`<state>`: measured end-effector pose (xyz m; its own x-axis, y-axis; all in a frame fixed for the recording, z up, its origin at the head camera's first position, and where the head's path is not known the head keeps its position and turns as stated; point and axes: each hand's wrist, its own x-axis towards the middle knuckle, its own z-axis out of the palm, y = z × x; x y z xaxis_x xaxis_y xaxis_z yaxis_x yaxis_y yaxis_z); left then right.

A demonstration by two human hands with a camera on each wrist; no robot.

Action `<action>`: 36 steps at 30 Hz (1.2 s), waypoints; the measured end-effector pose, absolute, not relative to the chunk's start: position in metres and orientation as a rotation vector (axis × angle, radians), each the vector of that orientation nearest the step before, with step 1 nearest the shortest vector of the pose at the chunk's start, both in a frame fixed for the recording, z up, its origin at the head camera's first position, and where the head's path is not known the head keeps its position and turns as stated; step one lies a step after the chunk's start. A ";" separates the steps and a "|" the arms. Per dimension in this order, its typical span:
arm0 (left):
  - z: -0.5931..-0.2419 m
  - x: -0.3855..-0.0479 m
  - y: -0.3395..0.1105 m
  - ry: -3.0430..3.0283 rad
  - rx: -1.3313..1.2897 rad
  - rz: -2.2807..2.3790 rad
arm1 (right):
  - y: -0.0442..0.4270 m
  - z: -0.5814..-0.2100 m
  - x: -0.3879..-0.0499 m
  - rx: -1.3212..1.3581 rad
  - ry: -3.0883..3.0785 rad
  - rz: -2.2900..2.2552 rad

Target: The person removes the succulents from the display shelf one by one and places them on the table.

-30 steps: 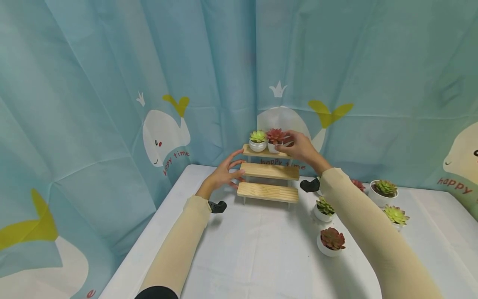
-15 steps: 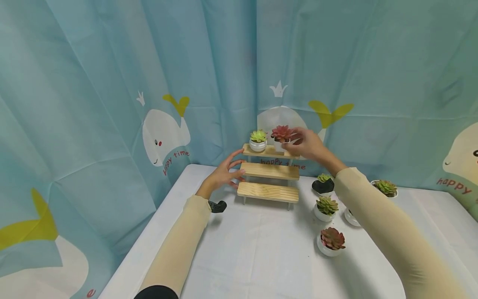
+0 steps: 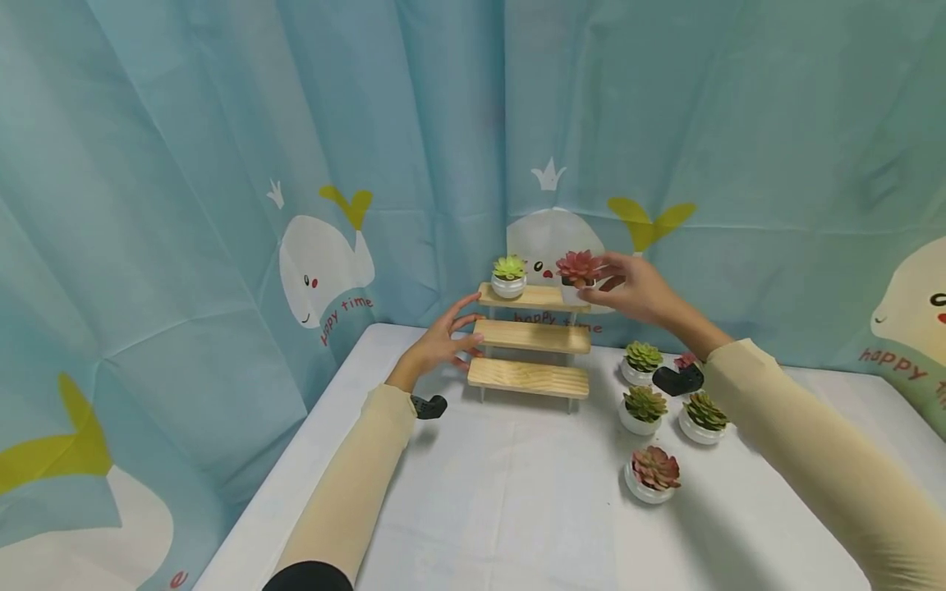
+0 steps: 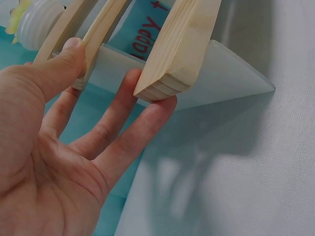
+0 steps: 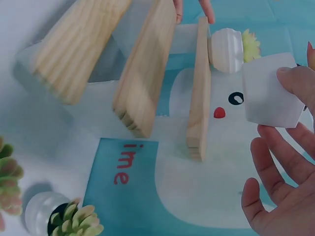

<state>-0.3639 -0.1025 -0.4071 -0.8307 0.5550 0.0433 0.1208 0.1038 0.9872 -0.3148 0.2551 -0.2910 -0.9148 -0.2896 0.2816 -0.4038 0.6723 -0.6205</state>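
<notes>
A three-tier wooden display stand (image 3: 532, 336) stands at the back of the table. My left hand (image 3: 441, 338) grips its left side; in the left wrist view, the thumb presses the middle board (image 4: 93, 42) and two fingers touch the lowest board (image 4: 179, 54). At the stand's upper right, my right hand (image 3: 631, 287) pinches a white pot (image 5: 269, 91) with a red succulent (image 3: 579, 267) between thumb and fingers. The right wrist view shows a gap between this pot and the top board (image 5: 199, 98). A light-green succulent in a white pot (image 3: 508, 285) sits on the top board's left end.
Right of the stand, white pots hold green succulents (image 3: 641, 406) (image 3: 702, 417) (image 3: 642, 361) and a reddish one (image 3: 652, 474). Another red succulent (image 3: 685, 361) is partly hidden by the right wrist strap. A blue curtain (image 3: 414, 164) hangs behind the table.
My right hand has moved the red succulent rightward, from beside the light-green one to the top board's right end. My left hand has stayed on the stand.
</notes>
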 end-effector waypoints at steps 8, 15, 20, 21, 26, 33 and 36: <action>-0.407 -0.364 -0.103 2.068 0.653 1.773 | 0.270 -0.296 -0.296 0.610 -2.762 1.032; -0.408 -0.365 -0.102 2.064 0.637 1.775 | 0.286 -0.307 -0.278 0.655 -2.734 1.008; -0.408 -0.366 -0.102 2.071 0.628 1.771 | 0.297 -0.312 -0.261 0.658 -2.742 1.018; -0.408 -0.366 -0.102 2.075 0.629 1.769 | 0.299 -0.312 -0.257 0.657 -2.743 1.015; -0.406 -0.364 -0.102 2.081 0.621 1.769 | 0.309 -0.317 -0.239 0.637 -2.746 1.008; -0.406 -0.363 -0.103 2.075 0.635 1.769 | 0.325 -0.326 -0.214 0.600 -2.754 1.062; -0.406 -0.364 -0.103 2.072 0.640 1.767 | 0.332 -0.330 -0.202 0.580 -2.743 1.087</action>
